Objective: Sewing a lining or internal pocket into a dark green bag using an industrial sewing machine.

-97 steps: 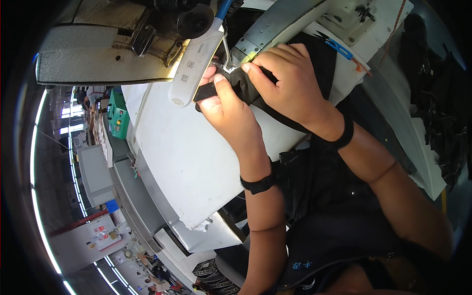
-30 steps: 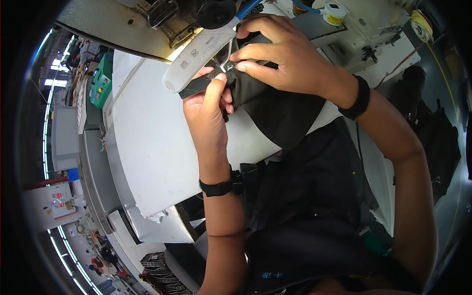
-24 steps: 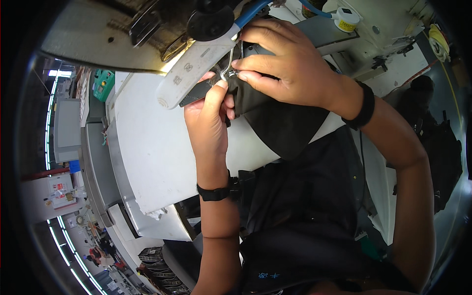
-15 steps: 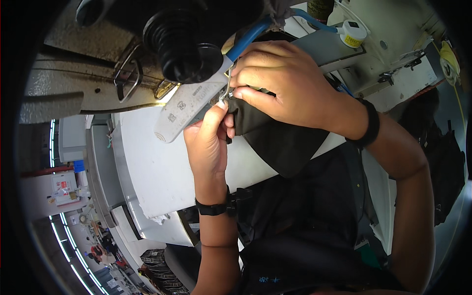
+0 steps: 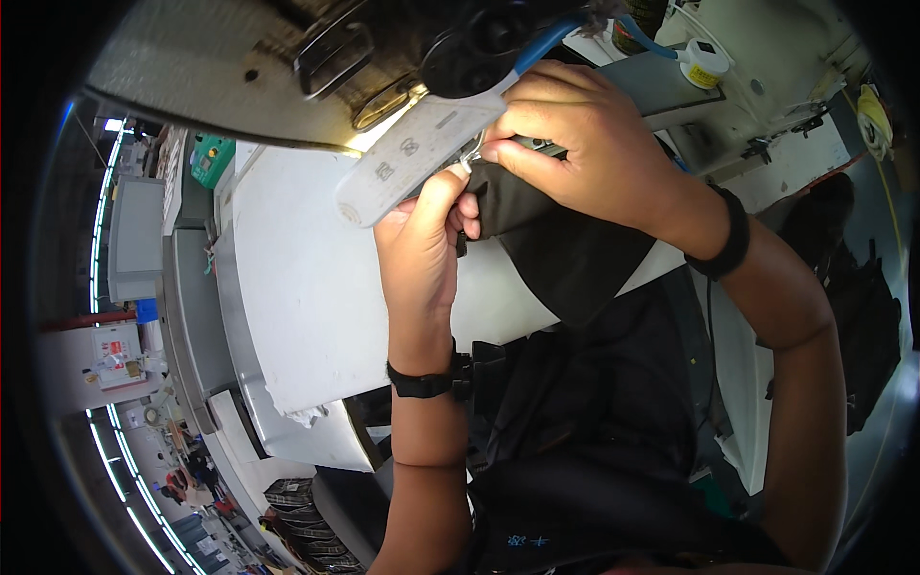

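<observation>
A piece of dark cloth (image 5: 565,251) hangs in a point over the front edge of the white table. My left hand (image 5: 428,225) is closed, thumb and fingers pinching the cloth's upper left corner. Just right of it, my right hand (image 5: 585,144) is bent down with curled fingers and the thumb tip close to a thin bright metal piece (image 5: 474,150). Whatever lies between those right fingers is hidden. Both hands work below the sewing machine head (image 5: 383,67), beside its light grey elongated cover (image 5: 407,158).
The white table (image 5: 287,287) spreads to the left. A blue tube (image 5: 551,46) runs above my right hand towards a round white gauge-like part (image 5: 704,63). A green box (image 5: 211,159) stands at the far left. Dark bags or cloth (image 5: 867,335) hang at right.
The view has shifted, so the machine head sits higher and further right in the picture. Both hands keep nearly the same pose at the cloth and the metal piece.
</observation>
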`<state>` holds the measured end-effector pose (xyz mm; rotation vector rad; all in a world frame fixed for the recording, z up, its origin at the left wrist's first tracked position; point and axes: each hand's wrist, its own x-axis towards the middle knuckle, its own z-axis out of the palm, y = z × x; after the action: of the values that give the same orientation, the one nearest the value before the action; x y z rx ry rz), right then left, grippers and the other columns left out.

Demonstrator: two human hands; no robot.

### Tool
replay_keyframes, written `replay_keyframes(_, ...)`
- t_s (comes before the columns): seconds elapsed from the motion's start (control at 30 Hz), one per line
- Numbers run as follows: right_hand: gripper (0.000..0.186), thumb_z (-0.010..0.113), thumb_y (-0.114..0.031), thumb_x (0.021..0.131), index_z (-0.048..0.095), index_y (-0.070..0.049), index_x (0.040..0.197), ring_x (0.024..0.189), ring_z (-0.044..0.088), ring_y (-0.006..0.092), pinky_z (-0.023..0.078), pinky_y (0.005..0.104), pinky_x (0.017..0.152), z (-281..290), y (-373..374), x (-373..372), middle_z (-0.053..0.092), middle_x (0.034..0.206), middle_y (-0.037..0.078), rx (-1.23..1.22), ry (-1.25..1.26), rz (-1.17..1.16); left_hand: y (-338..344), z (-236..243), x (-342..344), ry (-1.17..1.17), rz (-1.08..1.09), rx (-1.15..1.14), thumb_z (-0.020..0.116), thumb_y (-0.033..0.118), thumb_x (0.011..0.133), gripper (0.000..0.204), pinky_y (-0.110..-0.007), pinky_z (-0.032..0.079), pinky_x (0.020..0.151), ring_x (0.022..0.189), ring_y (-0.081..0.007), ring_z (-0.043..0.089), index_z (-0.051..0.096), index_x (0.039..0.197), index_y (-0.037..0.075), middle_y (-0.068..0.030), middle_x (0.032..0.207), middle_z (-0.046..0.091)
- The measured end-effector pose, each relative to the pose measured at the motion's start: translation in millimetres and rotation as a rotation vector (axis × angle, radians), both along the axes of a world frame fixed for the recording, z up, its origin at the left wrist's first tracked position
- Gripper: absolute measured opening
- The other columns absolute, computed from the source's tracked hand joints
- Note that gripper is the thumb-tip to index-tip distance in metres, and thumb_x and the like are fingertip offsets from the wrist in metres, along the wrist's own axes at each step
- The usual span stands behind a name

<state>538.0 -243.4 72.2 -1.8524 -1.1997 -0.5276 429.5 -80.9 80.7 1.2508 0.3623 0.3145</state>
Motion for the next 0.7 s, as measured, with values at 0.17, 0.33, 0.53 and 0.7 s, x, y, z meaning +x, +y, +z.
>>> replay_keyframes(0.17,0.007,0.074,-0.015,0.085,0.075,-0.008,0.087,0.098,0.069,0.0257,0.055,0.039,0.085,3.7,0.6,2.3,0.073,0.093,0.004,0.023,-0.024,0.032,7.6,-5.3,-0.3,-0.057,-0.071,-0.057,0.067,0.003,0.094,0.03,-0.028,0.052,0.054,0.067,-0.0145,0.062,0.057,0.121,-0.001,-0.0076,0.083,0.063)
replay_keyframes(0.33,0.009,0.074,-0.014,0.084,0.074,-0.006,0.088,0.091,0.069,0.0261,0.056,0.0377,0.081,2.4,3.8,2.8,0.072,0.093,0.006,0.06,-0.017,0.053,13.0,-9.6,-3.7,-0.053,-0.144,-0.1,0.066,0.005,0.095,0.034,-0.027,0.054,0.057,0.07,-0.0156,0.064,0.055,0.126,-0.002,-0.0086,0.085,0.065)
replay_keyframes(0.53,0.01,0.075,-0.013,0.09,0.074,-0.004,0.092,0.091,0.067,0.0253,0.053,0.0351,0.083,13.2,-0.6,1.4,0.072,0.092,0.008,-0.03,-0.025,0.094,4.6,-12.1,-0.9,-0.092,-0.037,-0.066,0.067,0.009,0.093,0.017,-0.027,0.053,0.062,0.065,-0.0146,0.062,0.068,0.101,-0.006,-0.0096,0.079,0.067)
replay_keyframes(0.7,0.011,0.073,-0.016,0.089,0.073,-0.005,0.09,0.093,0.067,0.033,0.054,0.0406,0.083,11.6,1.1,1.5,0.07,0.095,0.012,-0.004,-0.001,0.091,1.1,-11.8,-1.1,-0.126,0.021,-0.081,0.065,0.005,0.092,0.023,-0.028,0.053,0.057,0.066,-0.0153,0.063,0.063,0.112,-0.005,-0.009,0.083,0.066)
